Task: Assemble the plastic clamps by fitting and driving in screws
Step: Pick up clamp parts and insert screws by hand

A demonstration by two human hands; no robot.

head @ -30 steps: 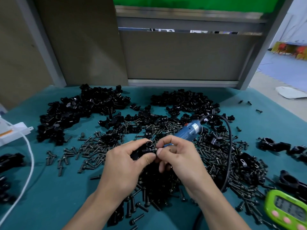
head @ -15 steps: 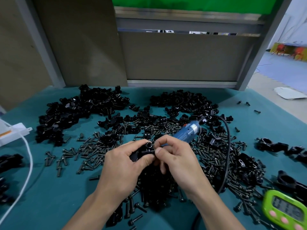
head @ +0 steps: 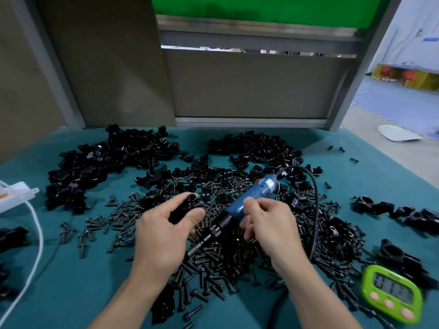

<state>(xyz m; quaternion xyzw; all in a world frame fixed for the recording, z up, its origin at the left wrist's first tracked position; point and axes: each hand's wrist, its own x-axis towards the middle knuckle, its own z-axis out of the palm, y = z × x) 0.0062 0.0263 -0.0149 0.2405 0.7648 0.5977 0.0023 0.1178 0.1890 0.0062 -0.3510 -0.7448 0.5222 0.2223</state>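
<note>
My left hand (head: 164,229) grips a black plastic clamp (head: 187,205), its round opening facing up. My right hand (head: 268,222) curls its fingers round the blue body of an electric screwdriver (head: 251,195), which lies slanted with its black nose and bit (head: 204,241) pointing down-left between my hands. A heap of loose black screws (head: 232,252) covers the teal mat under and around both hands. Whether a screw sits in the clamp is hidden by my fingers.
Piles of black clamp halves lie at the back left (head: 99,167) and back centre (head: 251,148). Assembled clamps (head: 380,207) sit at the right. A green timer (head: 392,295) stands at the front right, a white cable (head: 35,233) and white box (head: 14,195) at the left.
My hands have parted. The right hand left the clamp and closed on the blue screwdriver; the left hand keeps the clamp, shifted slightly left.
</note>
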